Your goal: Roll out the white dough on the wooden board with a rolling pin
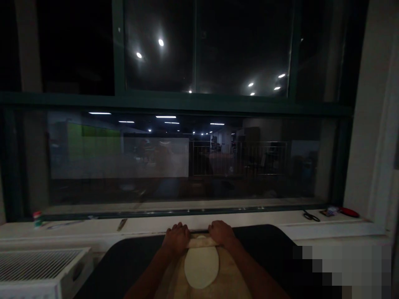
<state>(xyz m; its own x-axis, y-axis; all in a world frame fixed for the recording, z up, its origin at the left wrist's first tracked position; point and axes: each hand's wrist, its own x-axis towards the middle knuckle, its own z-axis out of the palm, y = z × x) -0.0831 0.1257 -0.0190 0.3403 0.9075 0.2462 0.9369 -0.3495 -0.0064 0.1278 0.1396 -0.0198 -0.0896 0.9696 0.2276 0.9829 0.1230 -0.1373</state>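
Note:
A pale, flattened oval of dough [201, 268] lies on a light wooden board [232, 276]. Across its far end rests a wooden rolling pin [202, 242], and a small bit of the dough shows beyond it. My left hand [177, 238] is closed over the left end of the pin, its fingers curled. At the other end my right hand [222, 233] grips the pin in the same way. Both ends of the pin are hidden under the hands.
The board sits on a black table [264, 245] against a white windowsill [143, 224]. Scissors [311, 216] and a red oval object [348, 212] lie at the sill's right; a small red-and-green container [38, 219] stands left. A white radiator [37, 265] is at left.

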